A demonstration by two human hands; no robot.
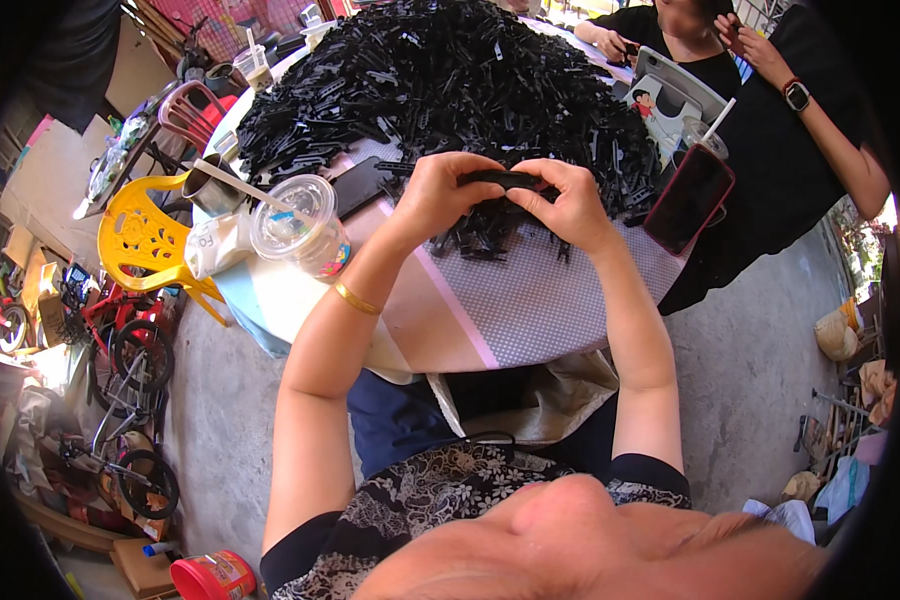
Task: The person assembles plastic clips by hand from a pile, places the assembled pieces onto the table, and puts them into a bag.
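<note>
my left hand (455, 192) n right hand (568, 203) both pinch a small black strip (502, 180), 1 end each, btwn thumbs n fingers. it's up over the table (425, 320). big heap of black bits (440, 85) just past my grip, clear cup (305, 228) to its left, phone (686, 202) w/ red edge to its right.

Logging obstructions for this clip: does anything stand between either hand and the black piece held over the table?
Nothing visible does: the left hand and the right hand both grip the black piece directly. The pile of black parts lies beyond it, and the clear plastic cup stands off to the left.
</note>
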